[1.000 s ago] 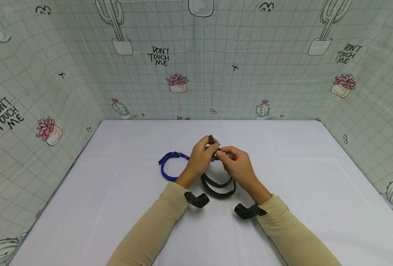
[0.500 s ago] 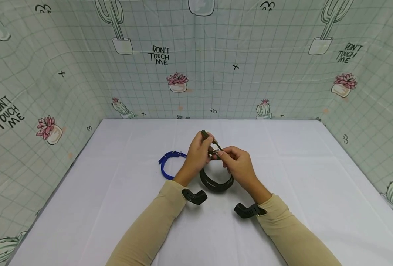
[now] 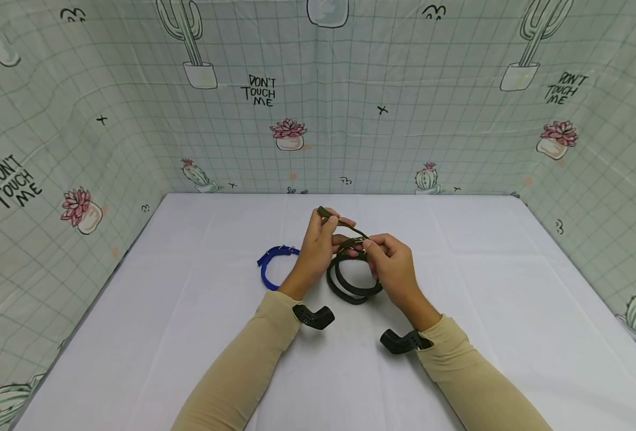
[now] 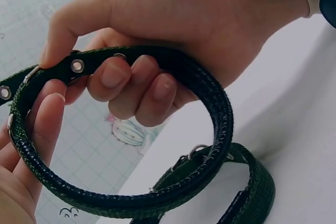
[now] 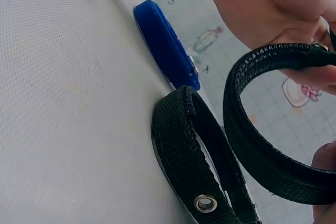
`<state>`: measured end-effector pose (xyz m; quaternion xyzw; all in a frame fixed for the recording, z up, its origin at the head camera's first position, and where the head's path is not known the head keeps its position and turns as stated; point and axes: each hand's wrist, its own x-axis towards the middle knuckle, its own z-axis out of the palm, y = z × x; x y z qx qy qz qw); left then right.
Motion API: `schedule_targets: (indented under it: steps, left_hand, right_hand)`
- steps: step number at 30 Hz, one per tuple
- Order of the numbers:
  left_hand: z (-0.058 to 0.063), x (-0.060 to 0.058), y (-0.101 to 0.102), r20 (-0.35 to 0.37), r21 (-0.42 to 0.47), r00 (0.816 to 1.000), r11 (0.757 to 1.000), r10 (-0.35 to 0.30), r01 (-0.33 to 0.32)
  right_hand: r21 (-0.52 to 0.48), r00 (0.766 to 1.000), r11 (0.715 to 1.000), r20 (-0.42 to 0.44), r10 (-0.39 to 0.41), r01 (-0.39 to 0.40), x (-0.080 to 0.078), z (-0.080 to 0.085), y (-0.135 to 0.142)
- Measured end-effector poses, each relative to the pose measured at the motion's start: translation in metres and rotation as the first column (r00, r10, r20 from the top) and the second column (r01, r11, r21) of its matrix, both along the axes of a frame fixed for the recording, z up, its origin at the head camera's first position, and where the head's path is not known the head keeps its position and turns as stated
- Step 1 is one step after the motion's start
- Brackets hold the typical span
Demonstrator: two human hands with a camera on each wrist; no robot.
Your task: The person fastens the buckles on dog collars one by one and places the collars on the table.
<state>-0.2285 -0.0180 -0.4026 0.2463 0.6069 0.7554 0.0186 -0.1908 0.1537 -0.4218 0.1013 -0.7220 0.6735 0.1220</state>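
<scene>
Both hands hold a dark green pet collar (image 4: pixel 223 114), a padded strap curved into a loop with metal eyelets and a buckle. In the head view my left hand (image 3: pixel 313 254) pinches its strap end, which runs up leftward, while its lower fingers reach under the loop. My right hand (image 3: pixel 396 266) grips the band at the buckle, thumb on top; the left wrist view shows its fingers curled round the strap. Below them, a second dark green collar (image 5: pixel 173 129) lies on the table on its edge, showing one eyelet.
A blue collar (image 5: pixel 160 45) with metal fittings lies on the white table (image 3: pixel 215 335), left of the green ones and partly behind the left hand. A patterned cloth wall (image 3: pixel 350 137) stands at the back and sides. Each wrist wears a black device (image 3: pixel 315 317).
The left hand has moved slightly up and left, drawing the strap end away from the buckle. The right hand has shifted a little right. The held loop has swung over the lower green collar.
</scene>
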Motion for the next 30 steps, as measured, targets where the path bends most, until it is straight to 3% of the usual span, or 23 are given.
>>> schedule_targets:
  steps: [9, 14, 22, 30]
  left_hand:
    - [0.0000, 0.0011, 0.0006, 0.060, 0.075, 0.998, 0.997, 0.001, -0.006]
    - [-0.0006, 0.0004, 0.0012, 0.055, 0.093, 0.998, 0.996, 0.008, -0.013]
    - [0.0013, 0.0020, 0.0039, 0.008, -0.058, 1.000, 0.998, 0.001, 0.000]
    - [-0.0029, 0.0039, 0.0032, 0.014, -0.232, 0.997, 0.970, -0.074, 0.075]
  right_hand:
    - [-0.043, 0.999, 0.999, -0.050, -0.005, 0.003, -0.0004, -0.0014, -0.0023]
    - [-0.046, 0.997, 0.999, -0.071, -0.002, -0.001, 0.0004, 0.0006, -0.0037]
    - [-0.052, 0.996, 0.998, -0.081, -0.031, 0.027, 0.0018, 0.0031, -0.0032]
    - [-0.059, 0.996, 0.998, -0.085, -0.028, 0.023, 0.0028, 0.0031, -0.0038]
